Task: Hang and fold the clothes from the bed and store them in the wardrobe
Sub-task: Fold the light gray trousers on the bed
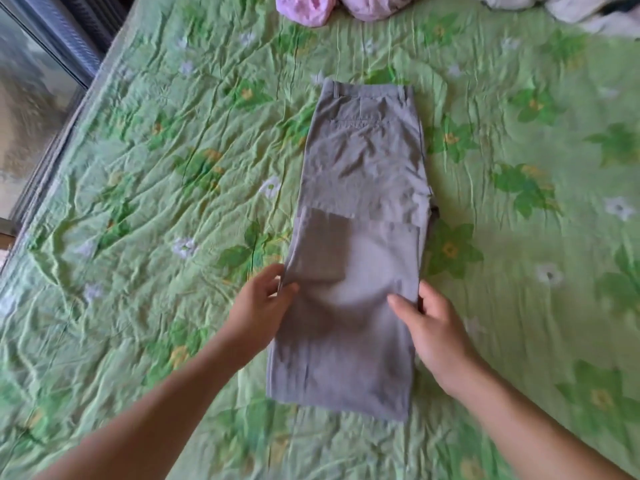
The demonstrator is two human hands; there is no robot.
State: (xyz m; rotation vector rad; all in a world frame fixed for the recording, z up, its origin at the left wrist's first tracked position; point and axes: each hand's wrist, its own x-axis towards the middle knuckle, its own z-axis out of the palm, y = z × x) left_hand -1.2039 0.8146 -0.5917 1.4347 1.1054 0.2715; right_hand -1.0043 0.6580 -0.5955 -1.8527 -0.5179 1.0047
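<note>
Folding step in hand: grey trousers (360, 237) lie flat on the green floral bedsheet (156, 202), legs already doubled up over the thigh, waistband at the far end.

Left hand (259, 306) pinches the near-left edge of the folded leg panel between thumb and fingers. Right hand (436, 327) has its fingers curled around the right edge, thumb lying on top of the cloth. Both grip the trousers at about mid-length, one on each side.

Next move, by my reading: lift the near half evenly and carry it toward the waistband, keeping the edges aligned.

Beyond, well apart at the far edge: pink garment (311, 6), white clothing (571, 8), unfolded.
</note>
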